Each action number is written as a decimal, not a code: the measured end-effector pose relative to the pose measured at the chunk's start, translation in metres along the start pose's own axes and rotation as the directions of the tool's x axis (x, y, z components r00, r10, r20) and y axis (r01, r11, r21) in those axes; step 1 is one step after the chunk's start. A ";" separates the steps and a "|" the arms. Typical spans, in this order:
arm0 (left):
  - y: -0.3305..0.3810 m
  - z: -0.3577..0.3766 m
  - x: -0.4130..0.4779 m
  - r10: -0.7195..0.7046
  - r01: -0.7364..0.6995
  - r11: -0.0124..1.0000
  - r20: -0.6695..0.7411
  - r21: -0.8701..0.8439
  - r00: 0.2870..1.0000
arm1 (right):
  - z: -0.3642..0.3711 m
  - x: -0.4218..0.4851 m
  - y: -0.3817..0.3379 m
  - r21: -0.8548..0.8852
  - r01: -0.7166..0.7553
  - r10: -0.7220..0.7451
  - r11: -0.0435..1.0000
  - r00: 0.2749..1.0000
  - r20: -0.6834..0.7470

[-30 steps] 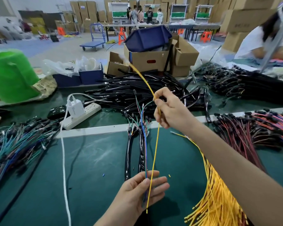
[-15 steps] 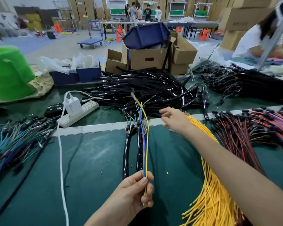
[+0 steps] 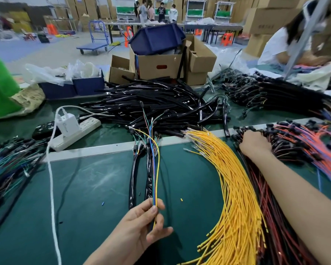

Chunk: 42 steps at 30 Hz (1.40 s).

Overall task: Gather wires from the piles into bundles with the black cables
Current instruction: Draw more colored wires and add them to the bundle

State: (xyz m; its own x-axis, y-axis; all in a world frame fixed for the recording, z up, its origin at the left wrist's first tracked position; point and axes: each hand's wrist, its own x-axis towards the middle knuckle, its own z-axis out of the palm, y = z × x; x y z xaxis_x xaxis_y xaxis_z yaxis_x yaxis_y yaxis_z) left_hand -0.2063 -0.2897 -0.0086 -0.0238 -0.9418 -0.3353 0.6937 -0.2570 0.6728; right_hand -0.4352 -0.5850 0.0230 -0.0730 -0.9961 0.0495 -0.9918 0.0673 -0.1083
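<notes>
Head view, looking down over the bench: the left hand [image 3: 141,226] sits low and near, thumb and fingers pinching a small sheaf of thin wires [image 3: 155,178] by their lower ends. The strands, blue, yellow, green and orange, rise away from the hand and fan out at the top, where small metal tips show. Just behind them two black cables [image 3: 132,178] lie side by side on the green mat [image 3: 96,188], glossy and sleeved, with loose coloured leads at their far ends.

The right hand [image 3: 254,144] is well apart from the left, reached out across the dark red wires [image 3: 256,180] with its fingers buried among the black plugs at their ends. I cannot tell whether it grips one or only rests there. Between the two hands sweeps the yellow wire pile [image 3: 233,188], a thick curved fan of slim, matte strands with crimped metal ends pointing away. Beyond the right hand spreads a heap of orange wires [image 3: 313,142].

Farther back the black cable heap [image 3: 157,104] is a shiny tangle of stiff tubes. On the left lie blue-green wires [image 3: 10,165], and a white power strip [image 3: 76,134] carries a boxy charger [image 3: 69,124]. Cardboard boxes [image 3: 157,66] stand behind, one holding an upturned blue bin [image 3: 157,38]
</notes>
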 end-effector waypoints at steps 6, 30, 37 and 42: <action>0.001 0.001 0.000 -0.006 0.006 1.000 0.013 -0.017 1.000 | -0.016 0.004 -0.005 -0.082 0.009 0.007 0.997 0.983 0.182; 0.003 0.003 -0.001 -0.007 0.007 1.000 0.033 0.020 0.999 | -0.135 -0.093 -0.080 0.786 0.132 -0.192 -0.604 0.933 -0.304; 0.006 0.007 -0.005 -0.049 0.048 0.997 0.007 0.065 0.999 | -0.080 -0.116 -0.107 0.858 -0.492 -0.583 -0.150 0.745 0.325; 0.004 0.009 -0.005 -0.050 0.054 0.996 -0.051 0.075 0.997 | -0.032 -0.138 -0.133 0.865 -0.334 -0.608 0.375 0.615 0.501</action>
State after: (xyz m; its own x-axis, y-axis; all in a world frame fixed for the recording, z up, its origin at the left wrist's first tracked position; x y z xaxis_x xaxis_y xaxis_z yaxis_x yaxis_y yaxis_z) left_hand -0.2103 -0.2880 0.0019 -0.0214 -0.9155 -0.4017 0.6351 -0.3228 0.7017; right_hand -0.2969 -0.4545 0.0623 0.6110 -0.6824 -0.4013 -0.2571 0.3084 -0.9158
